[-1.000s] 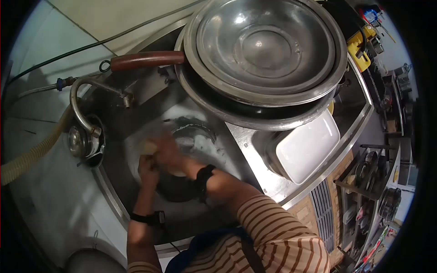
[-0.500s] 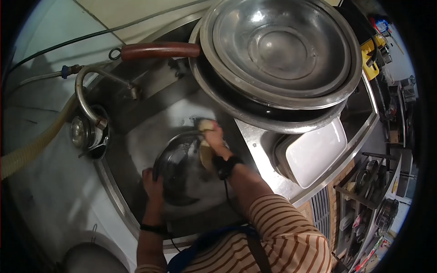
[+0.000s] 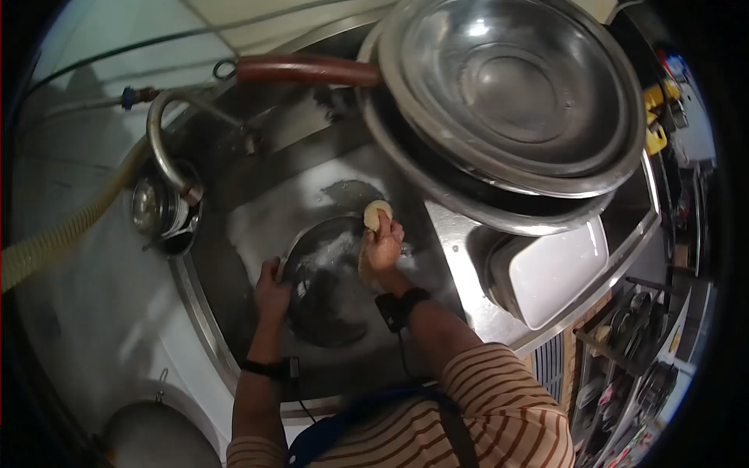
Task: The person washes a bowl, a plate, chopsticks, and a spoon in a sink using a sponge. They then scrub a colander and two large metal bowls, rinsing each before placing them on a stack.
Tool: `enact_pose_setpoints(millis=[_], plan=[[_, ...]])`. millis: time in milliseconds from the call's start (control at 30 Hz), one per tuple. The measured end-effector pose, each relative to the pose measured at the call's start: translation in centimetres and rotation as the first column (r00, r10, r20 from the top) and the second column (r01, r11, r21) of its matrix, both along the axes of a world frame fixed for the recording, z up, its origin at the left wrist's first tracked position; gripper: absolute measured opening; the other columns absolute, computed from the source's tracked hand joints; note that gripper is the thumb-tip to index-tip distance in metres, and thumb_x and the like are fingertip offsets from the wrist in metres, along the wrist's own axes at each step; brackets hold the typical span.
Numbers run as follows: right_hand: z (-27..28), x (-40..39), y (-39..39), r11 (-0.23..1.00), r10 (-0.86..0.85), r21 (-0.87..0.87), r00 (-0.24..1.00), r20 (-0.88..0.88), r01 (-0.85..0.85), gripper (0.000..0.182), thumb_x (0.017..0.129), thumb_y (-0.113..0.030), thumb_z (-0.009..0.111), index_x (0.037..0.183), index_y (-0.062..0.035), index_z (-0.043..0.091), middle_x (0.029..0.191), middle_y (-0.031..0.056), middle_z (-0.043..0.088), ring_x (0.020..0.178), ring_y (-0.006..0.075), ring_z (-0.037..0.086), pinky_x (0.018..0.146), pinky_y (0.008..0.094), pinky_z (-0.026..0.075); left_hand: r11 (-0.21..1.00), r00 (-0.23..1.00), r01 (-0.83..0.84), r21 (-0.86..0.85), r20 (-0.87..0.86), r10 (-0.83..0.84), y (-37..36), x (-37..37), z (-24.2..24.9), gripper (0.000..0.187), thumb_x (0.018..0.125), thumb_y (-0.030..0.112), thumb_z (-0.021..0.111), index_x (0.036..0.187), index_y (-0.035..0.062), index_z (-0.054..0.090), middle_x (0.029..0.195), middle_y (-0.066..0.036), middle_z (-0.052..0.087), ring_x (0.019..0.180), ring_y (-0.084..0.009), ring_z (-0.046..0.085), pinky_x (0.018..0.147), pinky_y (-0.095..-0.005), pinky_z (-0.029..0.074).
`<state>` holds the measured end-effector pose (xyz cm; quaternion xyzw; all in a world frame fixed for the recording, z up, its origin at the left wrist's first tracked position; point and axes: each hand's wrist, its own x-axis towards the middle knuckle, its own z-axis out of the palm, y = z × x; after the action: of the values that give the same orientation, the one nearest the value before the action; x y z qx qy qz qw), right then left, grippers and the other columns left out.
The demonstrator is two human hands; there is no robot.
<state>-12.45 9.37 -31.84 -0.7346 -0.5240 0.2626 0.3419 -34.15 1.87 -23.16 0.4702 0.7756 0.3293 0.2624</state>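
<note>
Currently I have the dark round vessel (image 3: 324,292) in the sink (image 3: 226,296), between the hands; left hand (image 3: 273,292) at its left rim, fingers curled, grip width unclear; right hand (image 3: 384,246) closed around a pale scrubber (image 3: 378,214) by the far right rim. One second back both hands were together at upper left; now they are apart, on opposite sides. Vessel outline is round, so no long axis; which way it faces I cannot tell; scrubber's long axis runs roughly away from the body.

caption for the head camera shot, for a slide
Left hand grips a round pan's rim in a sudsy sink; right holds a pale sponge-like pad.
</note>
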Motion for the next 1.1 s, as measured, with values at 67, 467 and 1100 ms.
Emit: enact_pose_setpoints(millis=[67, 467, 1100], plan=[[0.3, -0.6, -1.6, 0.996, 0.082, -0.038, 0.997, -0.003, -0.082, 0.050, 0.073, -0.007, 0.060, 0.121, -0.0109, 0.048, 0.112, 0.0222, 0.045, 0.103, 0.0408, 0.044, 0.087, 0.0453, 0.038, 0.994, 0.983, -0.110, -0.016, 0.148, 0.111, 0.7, 0.7, -0.4, 0.053, 0.062, -0.006, 0.049, 0.113, 0.0038, 0.058, 0.104, -0.016, 0.060, 0.103, -0.0277, 0.056, 0.090, -0.0325, 0.042], [-4.3, -8.9, -4.3, 0.876, 0.343, -0.272, 0.911, -0.229, -0.398, 0.031, 0.084, -0.020, 0.047, 0.110, -0.0041, 0.054, 0.097, 0.0257, 0.057, 0.091, 0.0412, 0.054, 0.077, 0.0467, 0.044, 0.907, 0.857, -0.038, -0.420, 0.453, 0.246, 0.3, 2.0, -1.4, 0.057, 0.063, -0.003, 0.048, 0.120, 0.0019, 0.054, 0.094, -0.006, 0.060, 0.075, -0.0165, 0.055, 0.068, -0.0269, 0.044], [-4.6, -2.1, -0.2, 0.607, 0.794, -0.447, 0.512, 0.326, -0.657, 0.023, 0.078, -0.012, 0.052, 0.098, -0.0060, 0.061, 0.095, 0.0107, 0.061, 0.090, 0.0274, 0.059, 0.075, 0.0376, 0.048, 0.945, 0.994, -0.040, -0.323, -0.111, 0.005, -0.8, -1.3, -0.8, 0.060, 0.064, 0.004, 0.051, 0.123, 0.0081, 0.050, 0.105, -0.022, 0.059, 0.100, -0.0397, 0.055, 0.086, -0.0378, 0.044]])
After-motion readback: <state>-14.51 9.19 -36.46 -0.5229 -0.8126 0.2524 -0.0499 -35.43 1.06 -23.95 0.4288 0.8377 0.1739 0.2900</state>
